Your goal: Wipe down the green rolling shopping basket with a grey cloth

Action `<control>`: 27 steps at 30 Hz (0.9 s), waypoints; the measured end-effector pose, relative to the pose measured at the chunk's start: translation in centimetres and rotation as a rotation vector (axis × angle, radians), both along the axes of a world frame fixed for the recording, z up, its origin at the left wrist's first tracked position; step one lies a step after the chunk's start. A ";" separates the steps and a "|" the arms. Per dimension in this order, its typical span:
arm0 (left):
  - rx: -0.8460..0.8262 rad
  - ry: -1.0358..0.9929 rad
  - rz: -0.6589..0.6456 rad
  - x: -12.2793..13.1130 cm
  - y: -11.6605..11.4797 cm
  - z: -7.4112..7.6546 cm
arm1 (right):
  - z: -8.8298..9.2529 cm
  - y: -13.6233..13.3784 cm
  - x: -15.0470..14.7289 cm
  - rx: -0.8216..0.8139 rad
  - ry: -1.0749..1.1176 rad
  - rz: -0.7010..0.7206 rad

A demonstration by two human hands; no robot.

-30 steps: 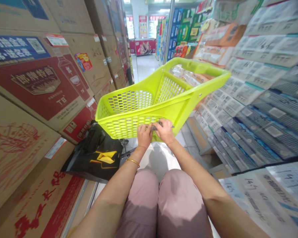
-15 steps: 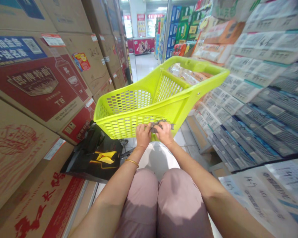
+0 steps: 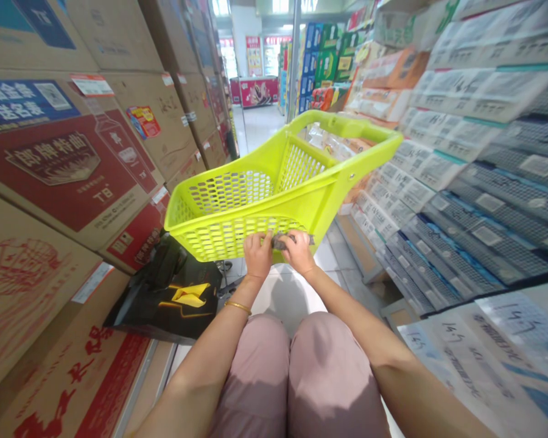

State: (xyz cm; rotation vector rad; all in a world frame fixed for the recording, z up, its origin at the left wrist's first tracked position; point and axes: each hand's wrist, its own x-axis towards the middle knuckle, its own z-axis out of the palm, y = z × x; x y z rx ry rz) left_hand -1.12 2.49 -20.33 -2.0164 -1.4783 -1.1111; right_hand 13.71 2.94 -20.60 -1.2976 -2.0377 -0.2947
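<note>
A lime-green plastic shopping cart [image 3: 319, 210] with a perforated basket stands across in front of my knees. My right hand [image 3: 300, 250] is closed on a crumpled dark grey cloth [image 3: 279, 243], pressing it to the cart's near side below the mesh. Part of the cloth sticks out past the fingers on the right. Beside it my left hand [image 3: 257, 254], a gold bangle on its wrist, has its fingers curled against the same side, with the thumb at the cloth's left end. The basket's inside shows no goods.
Stacked cardboard cartons [image 3: 59, 152] wall the aisle on the left. A black bag [image 3: 164, 304] with a yellow piece on it lies by the cart's left end. Packaged goods [image 3: 479, 213] are piled on low shelving at the right. Further off stands a red chest [image 3: 258, 92].
The view has shifted a little, so the cart sits slightly further left and lower. Both hands stay at the cart's side with the cloth; the left hand has slipped slightly away from the right.
</note>
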 end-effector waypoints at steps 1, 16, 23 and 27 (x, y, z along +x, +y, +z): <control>0.031 0.020 -0.005 0.1 -0.1 0.0 | 0.6 0.1 0.1 0.041 0.060 -0.020; -0.100 0.078 0.006 2.6 0.7 1.2 | 6.6 0.5 1.1 0.355 0.288 -0.114; -0.038 0.010 0.007 2.4 1.7 0.3 | 4.2 2.6 -0.1 0.322 0.173 -0.070; -0.038 -0.022 -0.023 2.0 2.0 0.1 | 1.4 2.7 0.2 0.323 0.152 -0.101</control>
